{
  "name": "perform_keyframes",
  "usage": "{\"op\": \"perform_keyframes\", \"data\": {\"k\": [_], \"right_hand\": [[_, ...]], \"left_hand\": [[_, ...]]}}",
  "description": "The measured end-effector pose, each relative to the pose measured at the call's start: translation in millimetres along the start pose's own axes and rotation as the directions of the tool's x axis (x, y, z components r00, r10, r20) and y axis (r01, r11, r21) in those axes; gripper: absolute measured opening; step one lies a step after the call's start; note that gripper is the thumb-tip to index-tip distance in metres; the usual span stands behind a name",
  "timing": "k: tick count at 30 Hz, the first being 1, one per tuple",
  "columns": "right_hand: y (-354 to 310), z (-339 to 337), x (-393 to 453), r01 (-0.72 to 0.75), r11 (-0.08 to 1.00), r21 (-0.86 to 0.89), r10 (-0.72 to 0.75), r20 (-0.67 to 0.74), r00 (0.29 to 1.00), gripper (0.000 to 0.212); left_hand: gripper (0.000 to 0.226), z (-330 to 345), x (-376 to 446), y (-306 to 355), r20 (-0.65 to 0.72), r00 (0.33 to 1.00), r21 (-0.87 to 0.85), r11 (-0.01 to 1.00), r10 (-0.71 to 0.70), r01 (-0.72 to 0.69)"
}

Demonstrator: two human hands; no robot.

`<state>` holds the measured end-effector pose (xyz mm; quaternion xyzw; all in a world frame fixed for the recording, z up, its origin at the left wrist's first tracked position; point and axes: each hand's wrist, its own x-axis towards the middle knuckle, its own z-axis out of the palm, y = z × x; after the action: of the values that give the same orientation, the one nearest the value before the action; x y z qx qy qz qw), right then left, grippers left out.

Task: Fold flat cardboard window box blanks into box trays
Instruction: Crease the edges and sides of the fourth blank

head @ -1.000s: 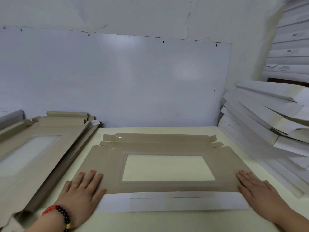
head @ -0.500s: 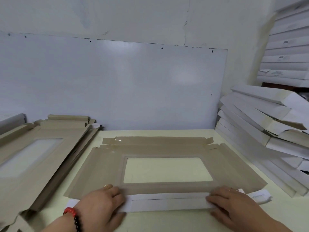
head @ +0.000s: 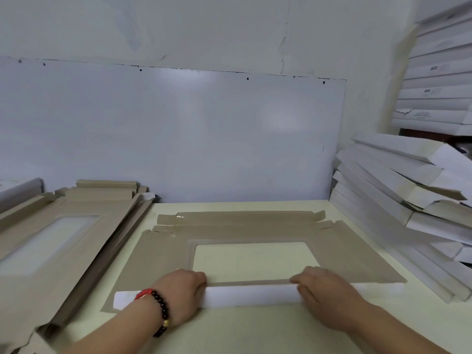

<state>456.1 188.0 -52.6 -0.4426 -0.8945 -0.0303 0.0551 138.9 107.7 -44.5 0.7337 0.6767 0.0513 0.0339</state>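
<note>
A flat brown cardboard blank (head: 344,254) with a clear rectangular window (head: 252,259) lies on the cream table in front of me. Its near flap (head: 251,295), white on the outside, is folded up and over along the front edge. My left hand (head: 178,295), with a beaded bracelet at the wrist, grips the flap left of centre. My right hand (head: 324,295) grips the same flap right of centre. Both hands have their fingers curled over the flap's top edge. The far flaps (head: 242,218) lie flat.
A pile of flat brown window blanks (head: 63,231) lies at the left. Folded white boxes (head: 398,195) are stacked in a leaning heap at the right, with more on a shelf (head: 439,80) above. A whiteboard (head: 178,134) stands against the back wall.
Both hands slid from the blank's outer sides toward the middle of the near flap. They curled over it and raised it, folding it up and over.
</note>
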Motion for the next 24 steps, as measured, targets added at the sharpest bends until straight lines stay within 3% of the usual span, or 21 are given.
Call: {"op": "perform_keyframes", "data": {"k": [4, 8, 9, 11, 15, 24], "right_hand": [[-55.3, 17.0, 26.3, 0.024, 1.0, 0.002, -0.023, -0.154, 0.988, 0.045], [-88.1, 24.2, 41.6, 0.055, 0.998, -0.039, -0.055, -0.006, 0.998, 0.057], [-87.7, 26.4, 42.3, 0.045, 0.996, -0.075, -0.048, -0.045, 0.998, 0.059], [-84.2, 25.0, 41.9, 0.015, 0.991, -0.131, -0.022, -0.053, 0.998, 0.059], [-66.4, 37.1, 46.8, 0.041, 0.999, -0.005, -0.04, 0.129, 0.991, 0.062], [36.1, 38.7, 23.4, -0.164, 0.986, -0.008, 0.163, 0.151, 0.975, 0.056]], "left_hand": [[0.043, 19.4, 23.2, 44.7, 0.007, 1.0, 0.113, 0.993, 0.03, -0.03], [0.052, 30.1, 42.1, 65.1, 0.044, 0.999, 0.064, 0.997, 0.028, -0.031], [0.057, 32.2, 43.4, 63.1, 0.064, 0.998, 0.063, 0.997, 0.028, -0.032], [0.064, 39.2, 43.0, 54.6, 0.086, 0.996, 0.107, 0.993, 0.038, -0.047], [0.068, 49.2, 37.4, 33.8, 0.115, 0.993, 0.138, 0.99, 0.021, -0.037], [0.064, 42.0, 17.8, -24.6, 0.106, 0.992, 0.131, 0.99, -0.062, 0.048]]}}
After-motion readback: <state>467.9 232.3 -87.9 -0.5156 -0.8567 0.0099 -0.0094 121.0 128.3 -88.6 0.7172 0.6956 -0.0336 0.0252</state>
